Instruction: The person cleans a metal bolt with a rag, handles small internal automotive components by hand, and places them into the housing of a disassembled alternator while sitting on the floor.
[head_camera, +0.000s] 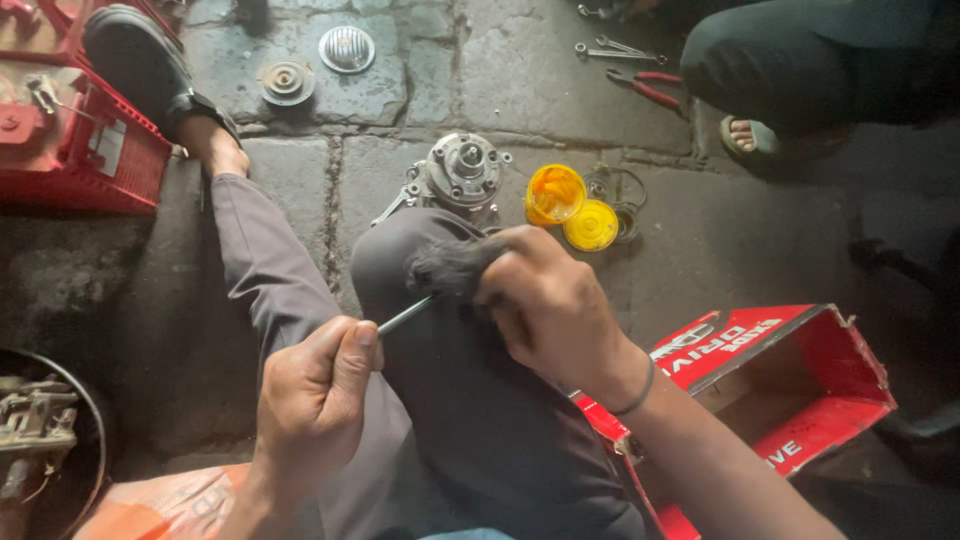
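over our knee, left hand (318, 385) grips a thin metal rod (405, 316); right hand (545, 300) pinches a dark rag (447, 266) around its tip. we judge short, firm strokes clean best.

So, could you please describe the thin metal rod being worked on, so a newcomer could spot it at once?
Start at the raised knee in grey trousers. The left hand grips the thin metal rod there, while the right hand presses a dark rag over its far end. It alone is slim, straight and hand-held.
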